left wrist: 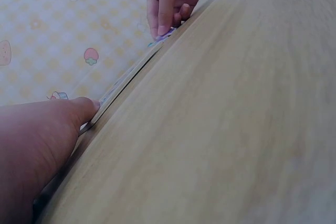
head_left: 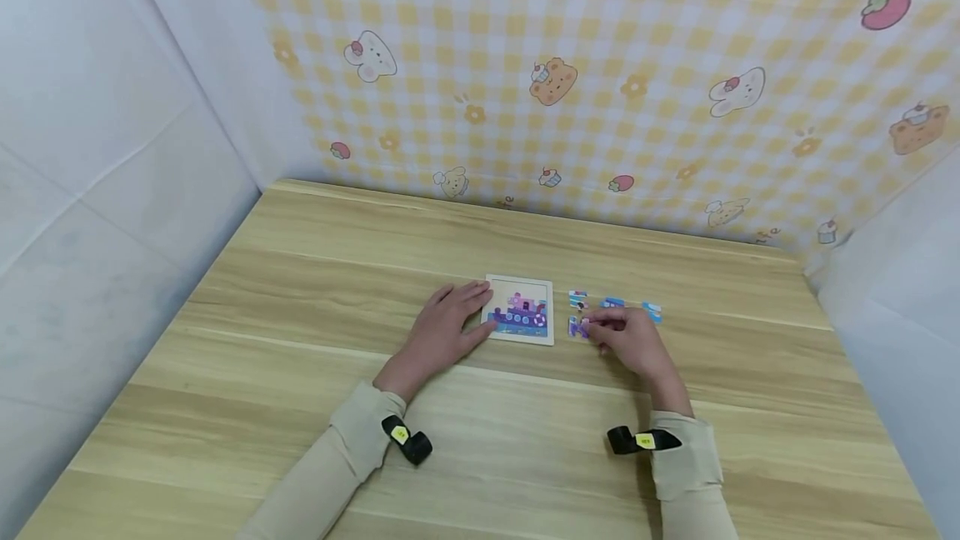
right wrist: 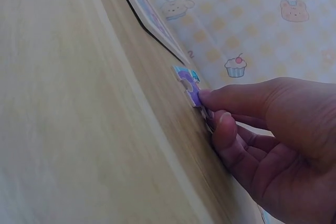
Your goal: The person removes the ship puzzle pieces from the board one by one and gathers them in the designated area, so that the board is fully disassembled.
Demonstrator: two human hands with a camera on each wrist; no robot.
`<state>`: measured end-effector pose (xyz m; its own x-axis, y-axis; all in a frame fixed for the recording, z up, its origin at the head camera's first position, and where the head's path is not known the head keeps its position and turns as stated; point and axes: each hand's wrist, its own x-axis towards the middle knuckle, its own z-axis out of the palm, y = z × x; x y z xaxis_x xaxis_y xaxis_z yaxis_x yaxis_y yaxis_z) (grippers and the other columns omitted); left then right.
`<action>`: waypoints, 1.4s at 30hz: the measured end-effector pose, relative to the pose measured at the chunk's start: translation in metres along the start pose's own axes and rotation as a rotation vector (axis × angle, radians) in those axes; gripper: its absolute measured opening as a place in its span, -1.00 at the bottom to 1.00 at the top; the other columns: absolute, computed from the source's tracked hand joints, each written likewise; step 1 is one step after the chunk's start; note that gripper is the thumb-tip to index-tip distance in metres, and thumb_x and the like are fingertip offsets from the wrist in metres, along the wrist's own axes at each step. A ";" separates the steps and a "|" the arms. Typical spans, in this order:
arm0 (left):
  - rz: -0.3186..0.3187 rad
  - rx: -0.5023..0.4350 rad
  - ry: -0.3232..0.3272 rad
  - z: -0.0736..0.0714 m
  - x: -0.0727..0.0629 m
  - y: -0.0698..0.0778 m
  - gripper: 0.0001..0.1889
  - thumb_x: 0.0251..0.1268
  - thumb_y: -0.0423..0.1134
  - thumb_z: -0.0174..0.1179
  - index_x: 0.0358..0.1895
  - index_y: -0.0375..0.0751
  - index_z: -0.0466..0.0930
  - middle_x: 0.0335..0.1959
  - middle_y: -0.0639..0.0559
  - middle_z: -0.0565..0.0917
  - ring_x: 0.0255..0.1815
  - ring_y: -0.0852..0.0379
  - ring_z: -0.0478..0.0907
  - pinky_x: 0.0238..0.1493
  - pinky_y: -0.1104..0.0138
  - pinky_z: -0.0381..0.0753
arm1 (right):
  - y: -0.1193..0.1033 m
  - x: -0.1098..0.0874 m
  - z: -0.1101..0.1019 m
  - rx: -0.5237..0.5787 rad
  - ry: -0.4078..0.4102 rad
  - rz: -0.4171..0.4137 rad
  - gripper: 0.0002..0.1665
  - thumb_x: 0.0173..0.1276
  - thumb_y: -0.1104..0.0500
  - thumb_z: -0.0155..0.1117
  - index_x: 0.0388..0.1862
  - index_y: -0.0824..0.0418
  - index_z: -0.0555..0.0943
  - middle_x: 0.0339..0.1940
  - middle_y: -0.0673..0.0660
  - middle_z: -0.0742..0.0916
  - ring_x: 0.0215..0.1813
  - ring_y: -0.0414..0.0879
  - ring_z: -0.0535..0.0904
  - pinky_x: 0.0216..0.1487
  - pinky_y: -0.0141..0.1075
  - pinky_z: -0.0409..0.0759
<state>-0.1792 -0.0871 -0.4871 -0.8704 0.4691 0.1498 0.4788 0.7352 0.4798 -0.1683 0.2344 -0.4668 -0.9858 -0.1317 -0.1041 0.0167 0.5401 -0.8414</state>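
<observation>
A small square puzzle board (head_left: 521, 309) with a pink and purple picture lies on the wooden table (head_left: 300, 290). My left hand (head_left: 442, 330) rests flat beside its left edge, fingertips (left wrist: 86, 106) touching the board's edge (left wrist: 123, 85). My right hand (head_left: 626, 340) pinches a purple puzzle piece (head_left: 578, 327) lying on the table just right of the board; the piece (right wrist: 189, 85) shows between thumb and forefinger in the right wrist view. Other loose pieces (head_left: 612, 303) lie behind the right hand.
A yellow checked cloth with cartoon bears and strawberries (head_left: 600, 82) hangs behind the table. White walls (head_left: 97, 157) close in on both sides. Black bands (head_left: 408, 440) sit on both wrists.
</observation>
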 end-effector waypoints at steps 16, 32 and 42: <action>-0.023 0.003 0.009 -0.004 -0.006 -0.011 -0.36 0.56 0.13 0.12 0.51 -0.17 0.41 0.57 0.02 0.37 0.62 0.04 0.19 0.66 0.07 -0.04 | -0.007 0.009 0.009 -0.008 0.008 0.001 -0.75 0.45 0.32 0.37 0.03 0.42 0.75 -0.35 0.19 0.78 -0.56 -0.15 0.55 -0.54 -0.41 0.51; -0.022 0.013 0.016 -0.010 -0.008 -0.018 -0.37 0.56 0.12 0.14 0.50 -0.18 0.43 0.56 0.00 0.38 0.62 0.03 0.21 0.65 0.04 -0.02 | -0.046 0.017 0.015 0.025 0.061 -0.209 -0.68 0.54 0.15 0.31 0.07 0.37 0.72 -0.24 0.27 0.69 -0.56 -0.20 0.44 -0.60 -0.38 0.45; 0.001 0.024 -0.012 0.002 0.001 -0.007 -0.37 0.58 0.15 0.09 0.52 -0.13 0.42 0.56 0.06 0.37 0.62 0.07 0.20 0.65 0.07 -0.02 | -0.073 0.042 0.061 -0.224 -0.105 -0.200 -0.57 0.44 0.28 0.37 0.23 0.43 0.64 -0.06 0.29 0.72 -0.15 0.07 0.65 -0.12 -0.12 0.68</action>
<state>-0.1829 -0.0912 -0.4921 -0.8684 0.4756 0.1404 0.4828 0.7458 0.4590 -0.2006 0.1385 -0.4423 -0.9431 -0.3322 -0.0126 -0.2240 0.6631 -0.7143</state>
